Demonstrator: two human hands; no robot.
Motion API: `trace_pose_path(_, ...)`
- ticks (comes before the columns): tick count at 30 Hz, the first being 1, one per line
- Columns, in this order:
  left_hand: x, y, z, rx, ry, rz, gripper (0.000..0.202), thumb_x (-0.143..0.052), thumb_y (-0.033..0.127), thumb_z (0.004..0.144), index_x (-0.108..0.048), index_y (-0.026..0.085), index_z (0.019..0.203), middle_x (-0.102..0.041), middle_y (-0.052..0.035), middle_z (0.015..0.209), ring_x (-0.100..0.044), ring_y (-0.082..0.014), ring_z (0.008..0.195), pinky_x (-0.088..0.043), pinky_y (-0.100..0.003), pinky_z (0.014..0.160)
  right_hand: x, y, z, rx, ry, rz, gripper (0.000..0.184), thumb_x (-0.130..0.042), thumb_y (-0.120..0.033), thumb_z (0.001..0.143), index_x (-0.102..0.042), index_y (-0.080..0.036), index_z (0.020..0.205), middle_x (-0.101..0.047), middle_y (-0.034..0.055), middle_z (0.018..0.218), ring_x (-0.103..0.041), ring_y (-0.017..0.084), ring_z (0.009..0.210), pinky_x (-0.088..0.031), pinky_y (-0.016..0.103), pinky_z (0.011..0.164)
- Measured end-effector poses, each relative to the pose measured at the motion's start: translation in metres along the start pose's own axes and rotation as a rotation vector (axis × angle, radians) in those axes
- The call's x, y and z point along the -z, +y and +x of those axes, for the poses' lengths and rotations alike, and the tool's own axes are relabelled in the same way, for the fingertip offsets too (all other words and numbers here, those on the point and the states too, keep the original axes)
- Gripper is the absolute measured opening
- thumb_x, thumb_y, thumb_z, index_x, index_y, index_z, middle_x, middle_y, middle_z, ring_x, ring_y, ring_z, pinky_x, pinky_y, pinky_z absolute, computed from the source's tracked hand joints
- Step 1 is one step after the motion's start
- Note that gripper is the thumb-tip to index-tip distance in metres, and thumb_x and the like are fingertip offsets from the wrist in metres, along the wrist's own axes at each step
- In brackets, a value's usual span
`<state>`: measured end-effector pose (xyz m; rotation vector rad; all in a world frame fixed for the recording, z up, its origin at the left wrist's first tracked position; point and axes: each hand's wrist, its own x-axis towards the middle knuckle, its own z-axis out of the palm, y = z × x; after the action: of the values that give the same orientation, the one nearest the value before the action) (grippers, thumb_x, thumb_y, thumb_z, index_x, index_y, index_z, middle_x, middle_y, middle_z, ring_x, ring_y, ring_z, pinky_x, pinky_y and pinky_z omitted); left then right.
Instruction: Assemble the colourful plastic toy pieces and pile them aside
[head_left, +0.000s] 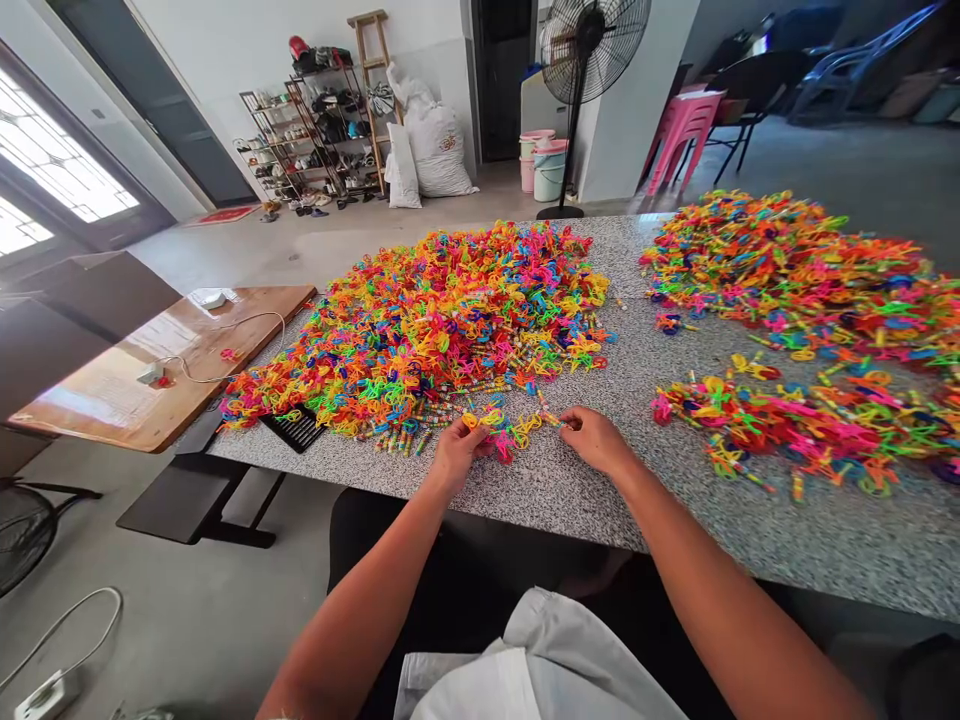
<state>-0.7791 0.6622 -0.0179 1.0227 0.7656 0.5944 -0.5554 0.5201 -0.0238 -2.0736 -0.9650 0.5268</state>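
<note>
My left hand (454, 456) is closed at the front edge of the table, thumb and fingertips pinched on a yellow plastic loop piece (471, 420). My right hand (597, 438) pinches the end of a small yellow patterned stick (551, 418). Between the two hands lies a little cluster of pink, yellow and green loop pieces (514, 432). Just beyond them rises a big pile of bright plastic loop pieces (450, 310). Several short patterned sticks (397, 440) lie along its near edge, left of my left hand.
On the right of the speckled stone table (577, 490) are a large heap (780, 260) and a smaller heap (817, 415) of similar pieces. A black slotted tray (296, 428) sits under the pile's left edge. A wooden board (225, 350) adjoins the left side. A fan (581, 90) stands behind.
</note>
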Motion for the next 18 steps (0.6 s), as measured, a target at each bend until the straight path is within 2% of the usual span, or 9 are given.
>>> trace_pose_path(3,0.000,-0.001,0.000,0.027,0.012,-0.028,0.044,-0.092,0.043,0.067,-0.066,0.015,0.089,-0.069,-0.0028,0.084,-0.067,-0.0135,0.072,-0.059,-0.029,0.070,-0.001,-0.003,-0.004,-0.111,0.002,0.287,0.017,-0.071,-0.036,0.077,-0.070,-0.020,0.085,-0.060,-0.0027,0.067,-0.053,0.014,0.057,-0.040,0.026,0.054)
trace_pose_path(6,-0.001,0.000,-0.001,0.050,-0.021,-0.086,0.043,-0.093,0.039,0.067,-0.067,0.014,0.090,-0.071,-0.0038,0.088,-0.069,-0.0140,0.076,-0.061,-0.029,0.073,-0.003,-0.005,-0.008,-0.159,-0.008,0.472,0.029,-0.069,-0.048,0.078,-0.070,-0.020,0.086,-0.054,-0.0051,0.058,-0.048,0.013,0.047,-0.039,0.027,0.048)
trace_pose_path(12,-0.006,0.004,-0.001,0.112,-0.045,-0.175,0.031,-0.091,0.026,0.073,-0.068,0.013,0.089,-0.075,-0.0060,0.092,-0.073,-0.0149,0.082,-0.062,-0.029,0.080,-0.015,-0.008,-0.017,-0.186,0.050,0.367,0.021,-0.073,-0.040,0.078,-0.063,-0.023,0.084,-0.062,-0.0030,0.062,-0.054,0.013,0.043,-0.044,0.025,0.045)
trace_pose_path(16,-0.006,0.004,0.000,0.149,-0.036,-0.203,0.024,-0.086,0.025,0.079,-0.070,0.012,0.091,-0.074,-0.0066,0.084,-0.072,-0.0142,0.075,-0.061,-0.027,0.074,-0.023,-0.007,-0.021,-0.245,-0.040,0.447,0.016,-0.070,-0.033,0.078,-0.058,-0.023,0.079,-0.068,0.0006,0.066,-0.059,0.014,0.048,-0.047,0.024,0.045)
trace_pose_path(18,-0.006,0.004,-0.001,0.166,-0.030,-0.199,0.023,-0.084,0.026,0.080,-0.070,0.011,0.090,-0.073,-0.0064,0.079,-0.072,-0.0144,0.072,-0.061,-0.026,0.072,-0.023,-0.007,-0.022,-0.248,-0.110,0.447,0.014,-0.068,-0.033,0.080,-0.061,-0.021,0.077,-0.071,0.0028,0.071,-0.062,0.014,0.051,-0.046,0.023,0.044)
